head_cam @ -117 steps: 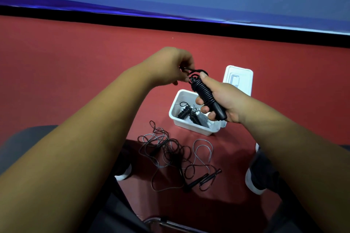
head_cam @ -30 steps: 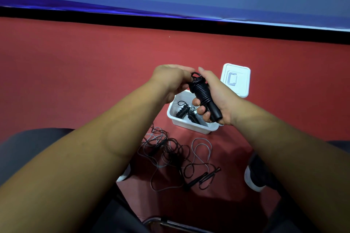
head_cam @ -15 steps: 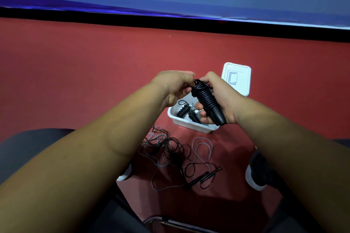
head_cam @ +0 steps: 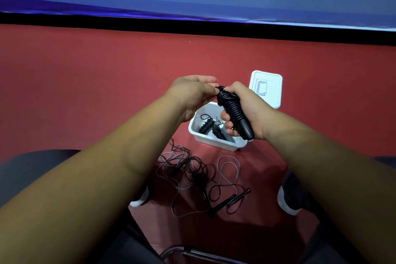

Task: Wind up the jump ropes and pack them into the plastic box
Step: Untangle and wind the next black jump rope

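Black cord coiled tight forms the wound jump rope, gripped in the curled fingers of the right hand, the left hand pinching its top end. Beneath them the white plastic box holds other wound ropes, its lid beside it and tangled loose ropes on the red floor nearer.

Left hand and right hand are noted bare, and both forearms are uncovered down to the lower frame edges. Dark grey trousers are seen at lower left and lower right. Dark shoes with white soles are recorded: left shoe at lower centre, right shoe at lower right.
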Tool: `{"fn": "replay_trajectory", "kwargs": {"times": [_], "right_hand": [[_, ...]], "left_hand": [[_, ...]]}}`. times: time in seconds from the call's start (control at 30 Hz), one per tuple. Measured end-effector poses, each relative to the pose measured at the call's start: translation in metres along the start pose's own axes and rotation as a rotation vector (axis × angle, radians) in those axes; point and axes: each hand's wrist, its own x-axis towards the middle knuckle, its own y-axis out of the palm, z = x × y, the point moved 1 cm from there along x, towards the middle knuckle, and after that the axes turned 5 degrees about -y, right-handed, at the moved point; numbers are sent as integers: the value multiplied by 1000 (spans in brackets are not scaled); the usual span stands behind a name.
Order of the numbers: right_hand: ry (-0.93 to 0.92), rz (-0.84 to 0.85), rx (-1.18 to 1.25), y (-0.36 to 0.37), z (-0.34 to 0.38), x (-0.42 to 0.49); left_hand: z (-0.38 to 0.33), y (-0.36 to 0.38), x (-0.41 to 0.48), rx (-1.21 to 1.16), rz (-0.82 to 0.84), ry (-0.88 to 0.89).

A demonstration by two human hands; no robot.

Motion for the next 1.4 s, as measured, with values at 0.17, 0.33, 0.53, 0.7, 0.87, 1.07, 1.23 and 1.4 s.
{"fn": "replay_trajectory", "kwargs": {"times": [0.17, 0.33, 0.53, 0.7, 0.87, 1.07, 1.23, 1.4], "right_hand": [[-47, 5, -13, 4, -4, 3], [-22, -22, -17, 6, -11, 6], [20, -19, -2, 1, -9, 5], [5, 22, 66, -2, -3, 3], [27, 56, 125, -2, -2, 1], [42, 95, 118, -3, -3, -1], [58, 91, 100, -3, -2, -2], [35, 48, 35, -3, -5, 1]], "left_hand": [[1, 3, 3, 41, -85, 47], [9, 2, 8, 183, -154, 71], [13, 1, 8, 216, -87, 98], [4, -4, 6, 137, 18, 46], [1, -2, 2, 65, 48, 39], [-1, -4, 3, 100, 74, 20], [-1, -5, 5, 201, 64, 0], [0, -6, 6, 280, 15, 1]]}}
